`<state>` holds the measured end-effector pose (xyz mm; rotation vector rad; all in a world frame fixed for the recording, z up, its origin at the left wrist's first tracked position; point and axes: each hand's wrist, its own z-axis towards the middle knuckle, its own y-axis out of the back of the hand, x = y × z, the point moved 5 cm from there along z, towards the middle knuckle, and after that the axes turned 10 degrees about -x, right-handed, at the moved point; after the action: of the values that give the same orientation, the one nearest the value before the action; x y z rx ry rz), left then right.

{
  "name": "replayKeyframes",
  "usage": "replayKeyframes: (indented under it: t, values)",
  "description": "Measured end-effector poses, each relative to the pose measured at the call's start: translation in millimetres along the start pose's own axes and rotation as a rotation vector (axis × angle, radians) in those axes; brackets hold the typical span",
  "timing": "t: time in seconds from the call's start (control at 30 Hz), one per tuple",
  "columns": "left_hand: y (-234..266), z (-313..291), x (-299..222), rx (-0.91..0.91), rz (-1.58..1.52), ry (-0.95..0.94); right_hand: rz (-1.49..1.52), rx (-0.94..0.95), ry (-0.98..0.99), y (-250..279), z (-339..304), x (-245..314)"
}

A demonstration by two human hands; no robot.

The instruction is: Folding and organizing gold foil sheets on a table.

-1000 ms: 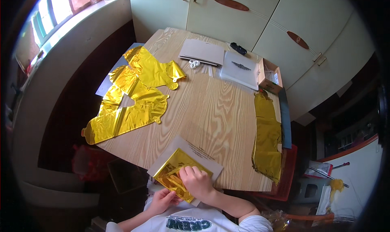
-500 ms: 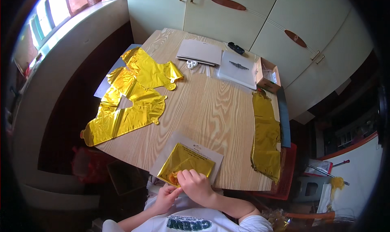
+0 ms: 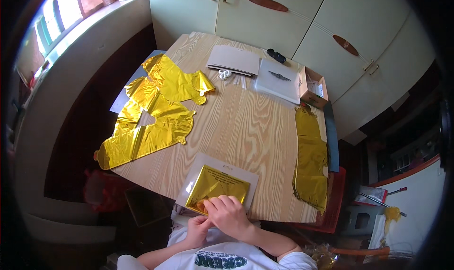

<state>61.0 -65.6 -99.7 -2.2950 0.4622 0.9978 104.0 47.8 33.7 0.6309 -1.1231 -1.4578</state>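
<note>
A folded gold foil balloon (image 3: 220,184) with dark print lies in a clear, pale-edged plastic bag (image 3: 189,178) at the table's near edge. Over the near edge of this package, my right hand (image 3: 229,217) is closed, its fingers bent and pinching there. My left hand (image 3: 198,230) is just below and left of it, thumb and fingers pressed together at the same edge, close to my right fingertips. What exactly lies between the fingers is hidden by the hands. An orange patch on the foil beside the right fingers looks like a reflection.
Flat gold foil balloons (image 3: 142,140) spread over the table's left side; another long one (image 3: 310,161) lies along the right edge. Farther back are a stack of grey cards (image 3: 232,60), white rings (image 3: 224,74), clear bags (image 3: 274,86), a small box (image 3: 313,93) and a black object (image 3: 276,56).
The packaged foil balloon has turned slightly and its near edge has lifted a little. Both hands stay at that edge, with the right fingers shifted slightly.
</note>
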Motion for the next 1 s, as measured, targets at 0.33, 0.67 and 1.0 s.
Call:
replayKeyframes:
  t: [0.33, 0.67, 1.0]
  values:
    - [-1, 0, -1, 0.177, -0.217, 0.09, 0.074, 0.027, 0.022, -4, -26, -11]
    - [3, 4, -2, 0.274, -0.132, 0.083, 0.214, -0.021, -0.083, -2, -22, -22]
    - [3, 11, 7, 0.288, -0.095, 0.069, 0.055, -0.162, -0.14, -12, -20, -22]
